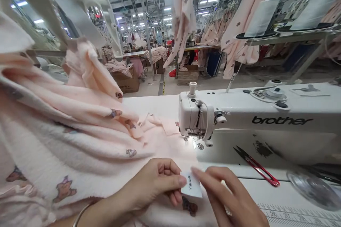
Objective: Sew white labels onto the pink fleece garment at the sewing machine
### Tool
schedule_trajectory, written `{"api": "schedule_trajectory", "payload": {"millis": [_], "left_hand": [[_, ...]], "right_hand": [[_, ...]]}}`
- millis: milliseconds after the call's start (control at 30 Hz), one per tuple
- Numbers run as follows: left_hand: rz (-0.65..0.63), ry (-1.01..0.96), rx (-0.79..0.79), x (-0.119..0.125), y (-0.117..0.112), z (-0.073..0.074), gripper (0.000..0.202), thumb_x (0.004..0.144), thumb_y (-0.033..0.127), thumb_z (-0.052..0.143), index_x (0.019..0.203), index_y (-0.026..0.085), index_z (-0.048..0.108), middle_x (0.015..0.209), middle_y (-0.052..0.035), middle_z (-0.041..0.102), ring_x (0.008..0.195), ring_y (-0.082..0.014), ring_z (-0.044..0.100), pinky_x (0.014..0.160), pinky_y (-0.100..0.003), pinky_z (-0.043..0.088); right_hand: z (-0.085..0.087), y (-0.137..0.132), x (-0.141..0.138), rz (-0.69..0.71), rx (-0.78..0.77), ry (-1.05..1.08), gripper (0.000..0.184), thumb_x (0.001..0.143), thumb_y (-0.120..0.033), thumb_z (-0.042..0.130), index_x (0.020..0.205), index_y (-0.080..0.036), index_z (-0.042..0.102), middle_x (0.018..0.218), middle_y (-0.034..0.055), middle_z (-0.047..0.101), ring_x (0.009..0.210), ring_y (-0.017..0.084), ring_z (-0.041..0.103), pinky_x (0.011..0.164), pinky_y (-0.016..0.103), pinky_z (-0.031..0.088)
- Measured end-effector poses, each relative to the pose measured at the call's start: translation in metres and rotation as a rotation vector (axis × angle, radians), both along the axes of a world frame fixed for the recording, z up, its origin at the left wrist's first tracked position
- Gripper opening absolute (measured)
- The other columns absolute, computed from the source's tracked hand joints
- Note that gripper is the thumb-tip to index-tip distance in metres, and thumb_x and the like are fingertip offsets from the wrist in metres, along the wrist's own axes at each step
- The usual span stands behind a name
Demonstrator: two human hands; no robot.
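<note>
A small white label (194,187) with dark printed characters is pinched between the thumb and fingers of my left hand (162,181). My right hand (229,193) is at the label's right side, its index fingertip at the upper edge and slightly blurred. The fingers of that hand are apart, and its thumb is not clear to see. Beneath both hands lies pale pink plush fabric (106,163) with small bear prints, which runs up under the presser foot area of a white sewing machine (239,110). The machine's lamp lights the needle area.
Red-handled thread snips (257,166) lie on the machine bed to the right, near a round clear object (314,189). A printed ruler (293,214) runs along the table's front right. Thread cones (262,17) stand behind, and pink garments (183,10) hang beyond.
</note>
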State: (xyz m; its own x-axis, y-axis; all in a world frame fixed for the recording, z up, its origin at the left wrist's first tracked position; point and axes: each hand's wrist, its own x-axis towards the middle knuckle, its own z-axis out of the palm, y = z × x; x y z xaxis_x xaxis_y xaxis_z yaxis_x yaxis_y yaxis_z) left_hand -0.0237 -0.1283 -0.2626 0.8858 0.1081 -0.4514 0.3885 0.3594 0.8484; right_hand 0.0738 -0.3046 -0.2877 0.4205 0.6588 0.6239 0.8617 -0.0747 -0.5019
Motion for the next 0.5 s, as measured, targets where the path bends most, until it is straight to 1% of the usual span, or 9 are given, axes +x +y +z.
{"api": "schedule_trajectory", "payload": {"millis": [67, 133, 167, 200, 233, 300, 433, 500], "left_hand": [[0.042, -0.051, 0.119, 0.000, -0.002, -0.001, 0.035, 0.071, 0.040, 0.074, 0.077, 0.011, 0.054, 0.058, -0.0022, 0.061, 0.051, -0.0092, 0.056, 0.053, -0.018, 0.044], [0.062, -0.070, 0.185, -0.001, -0.004, 0.000, 0.034, 0.073, 0.040, 0.072, 0.077, 0.011, 0.054, 0.059, -0.0017, 0.061, 0.054, -0.0098, 0.057, 0.056, -0.020, 0.046], [0.062, -0.071, 0.200, -0.001, -0.005, 0.001, 0.035, 0.073, 0.041, 0.072, 0.076, 0.011, 0.053, 0.060, -0.0012, 0.060, 0.055, -0.0101, 0.057, 0.057, -0.020, 0.046], [0.056, -0.075, 0.209, 0.000, -0.006, 0.001, 0.035, 0.073, 0.041, 0.072, 0.075, 0.011, 0.053, 0.060, -0.0008, 0.058, 0.056, -0.0102, 0.057, 0.057, -0.020, 0.047], [0.045, -0.082, 0.219, 0.000, -0.007, 0.002, 0.035, 0.073, 0.041, 0.071, 0.076, 0.012, 0.053, 0.062, -0.0006, 0.058, 0.057, -0.0102, 0.057, 0.058, -0.020, 0.047], [0.026, -0.097, 0.241, 0.002, -0.008, 0.000, 0.034, 0.074, 0.040, 0.071, 0.078, 0.011, 0.053, 0.065, -0.0006, 0.057, 0.059, -0.0098, 0.056, 0.058, -0.020, 0.046], [-0.005, -0.076, 0.269, 0.003, -0.007, -0.005, 0.031, 0.075, 0.038, 0.069, 0.081, 0.011, 0.055, 0.065, -0.0017, 0.059, 0.059, -0.0098, 0.056, 0.058, -0.020, 0.045], [-0.019, -0.044, 0.281, 0.002, -0.004, -0.002, 0.029, 0.076, 0.038, 0.067, 0.079, 0.012, 0.055, 0.062, -0.0018, 0.060, 0.057, -0.0106, 0.056, 0.057, -0.020, 0.045]], "right_hand": [[0.000, 0.005, -0.004, 0.017, 0.007, 0.460, 0.027, 0.092, -0.026, 0.049, 0.118, -0.028, 0.054, 0.092, 0.0044, 0.061, 0.081, 0.014, 0.063, 0.067, 0.021, 0.053], [0.001, 0.011, -0.009, 0.079, 0.000, 0.930, 0.021, 0.091, -0.039, 0.049, 0.105, -0.023, 0.054, 0.080, 0.0015, 0.061, 0.069, 0.013, 0.062, 0.062, 0.022, 0.052], [0.002, 0.013, -0.012, 0.110, -0.013, 1.095, 0.024, 0.090, -0.044, 0.050, 0.095, -0.022, 0.054, 0.072, 0.0001, 0.059, 0.064, 0.013, 0.059, 0.059, 0.022, 0.050], [0.003, 0.015, -0.014, 0.126, -0.028, 1.200, 0.028, 0.088, -0.048, 0.051, 0.087, -0.021, 0.052, 0.067, -0.0009, 0.057, 0.060, 0.012, 0.056, 0.058, 0.023, 0.048], [0.004, 0.017, -0.015, 0.126, -0.043, 1.252, 0.032, 0.086, -0.051, 0.053, 0.080, -0.020, 0.051, 0.062, -0.0018, 0.055, 0.058, 0.012, 0.054, 0.057, 0.023, 0.046], [0.004, 0.019, -0.017, 0.120, -0.065, 1.265, 0.036, 0.084, -0.054, 0.055, 0.074, -0.020, 0.049, 0.059, -0.0027, 0.053, 0.057, 0.011, 0.052, 0.057, 0.023, 0.043], [0.002, 0.020, -0.016, 0.104, -0.090, 1.263, 0.036, 0.084, -0.054, 0.055, 0.074, -0.020, 0.048, 0.059, -0.0030, 0.052, 0.058, 0.012, 0.052, 0.058, 0.024, 0.041], [-0.001, 0.017, -0.015, 0.119, -0.102, 1.250, 0.035, 0.086, -0.052, 0.053, 0.075, -0.020, 0.049, 0.059, -0.0030, 0.052, 0.058, 0.012, 0.053, 0.058, 0.023, 0.042]]}}
